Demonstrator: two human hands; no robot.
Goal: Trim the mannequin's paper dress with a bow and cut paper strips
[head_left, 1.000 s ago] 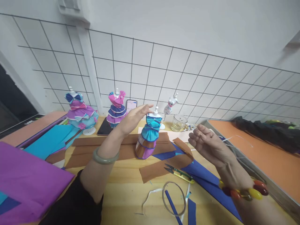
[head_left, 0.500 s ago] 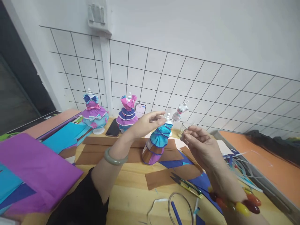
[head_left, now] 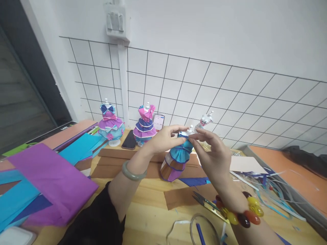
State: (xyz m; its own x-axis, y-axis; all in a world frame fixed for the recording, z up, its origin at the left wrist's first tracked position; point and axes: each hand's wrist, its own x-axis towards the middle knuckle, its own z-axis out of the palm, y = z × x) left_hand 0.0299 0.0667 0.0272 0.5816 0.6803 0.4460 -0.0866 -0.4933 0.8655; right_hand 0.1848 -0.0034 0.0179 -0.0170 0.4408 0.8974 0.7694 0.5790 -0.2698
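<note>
A small white dress form (head_left: 190, 129) wears a dress with a turquoise gathered bodice and a brown, white and purple skirt with dark blue trim; it leans slightly. My left hand (head_left: 167, 139) holds its upper part, thumb on the bodice front and index finger behind the shoulders. On the other side, thumb and index finger of my right hand (head_left: 213, 151) pinch together at the bodice's top edge. Anything between those fingertips is too small to make out. Snips (head_left: 211, 206) lie below my right wrist, beside a brown paper strip (head_left: 178, 197).
Two dressed forms (head_left: 111, 124) (head_left: 144, 126) stand behind, left, near a dark phone (head_left: 129, 140) and a lit phone (head_left: 158, 120). A bare-looking form (head_left: 206, 119) stands behind my right hand. Purple paper (head_left: 56, 180) lies left, ribbon scraps (head_left: 274, 194) right, a wire ring (head_left: 204, 217) in front.
My right hand has moved left from beside the glass to the bodice's top edge. My left hand has come down onto the dress form. The view has shifted slightly.
</note>
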